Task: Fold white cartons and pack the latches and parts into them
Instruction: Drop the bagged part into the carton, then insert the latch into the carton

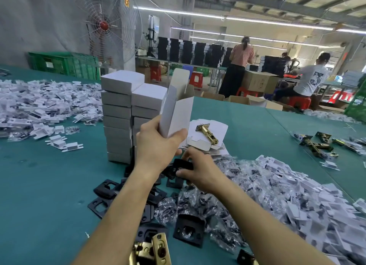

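Observation:
My left hand (156,144) holds a white carton (176,112) upright above the green table, its top flaps open. Just below and to the right, my right hand (198,169) grips a black plate (183,164) taken from the scatter of black plates (105,189) in front of me. A brass latch (207,134) lies on a pile of flat carton blanks (215,126) behind my hands. Another brass latch (152,251) sits at the bottom edge. Two stacks of closed white cartons (126,116) stand left of the held carton.
Small clear bags of screws and white card inserts (287,195) are heaped at the right; a similar heap (39,106) spreads at the left. More brass latches (316,144) lie at the far right. Green crates (63,65), a fan and people working stand beyond the table.

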The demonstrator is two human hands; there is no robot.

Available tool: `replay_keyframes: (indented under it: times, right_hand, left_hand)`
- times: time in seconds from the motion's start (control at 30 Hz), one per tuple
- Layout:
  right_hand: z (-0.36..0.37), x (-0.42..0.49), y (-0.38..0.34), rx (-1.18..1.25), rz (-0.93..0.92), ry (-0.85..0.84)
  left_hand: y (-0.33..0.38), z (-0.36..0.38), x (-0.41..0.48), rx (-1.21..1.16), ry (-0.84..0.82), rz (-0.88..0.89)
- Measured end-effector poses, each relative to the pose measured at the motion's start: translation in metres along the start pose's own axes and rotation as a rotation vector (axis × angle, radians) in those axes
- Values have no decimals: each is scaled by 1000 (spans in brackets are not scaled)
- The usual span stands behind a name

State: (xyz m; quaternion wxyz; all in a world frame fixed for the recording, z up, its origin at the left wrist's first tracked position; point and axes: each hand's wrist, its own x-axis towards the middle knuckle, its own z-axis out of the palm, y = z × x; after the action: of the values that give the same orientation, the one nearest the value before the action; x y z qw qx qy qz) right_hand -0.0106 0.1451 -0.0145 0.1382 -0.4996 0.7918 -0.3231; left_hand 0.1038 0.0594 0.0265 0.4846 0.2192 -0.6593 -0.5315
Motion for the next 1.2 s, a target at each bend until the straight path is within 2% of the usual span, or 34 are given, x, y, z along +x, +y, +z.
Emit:
replay_keyframes:
  times: [0.07,0.17,0.27,0.4,0.53,0.67,0.73,0.83,0.93,1.0,1.07,1.13,1.2]
  right_hand:
    - [-13,-6,1,181,20,115]
    - [-29,-20,10,238,105,199]
    - [-42,-37,23,217,150,101]
    - [-48,-50,32,-77,125,-103]
    - [-48,-52,33,-425,-45,4]
    - [-49,-57,38,-552,-57,7]
    - [-56,-60,35,-393,-68,99]
    - [-79,-66,22,-20,-165,442]
    - [-102,-74,-6,330,-387,505]
    - [-112,-77,-27,312,-539,516]
    - [-117,-75,-41,142,-608,580]
    - [-118,-71,-51,-88,-620,651]
    - [-115,-68,-59,-197,-595,655]
  left_hand:
    - [1,1,-1,-14,-7,-6]
    - [1,3,-3,-21,-13,-18]
    - [0,6,-5,-37,-42,-29]
    - [-3,10,-7,-60,-96,-48]
    - [-11,9,-9,-123,-207,-136]
    - [-20,7,-11,-176,-269,-153]
    - [-23,6,-11,-213,-274,-168]
    - [-25,4,-11,-244,-286,-175]
    - [-25,5,-11,-206,-319,-125]
    - [-25,6,-11,-191,-326,-104]
    - [-25,7,-11,-184,-339,-79]
    - [-25,9,-12,-183,-345,-50]
    - [-25,10,-13,-192,-339,-23]
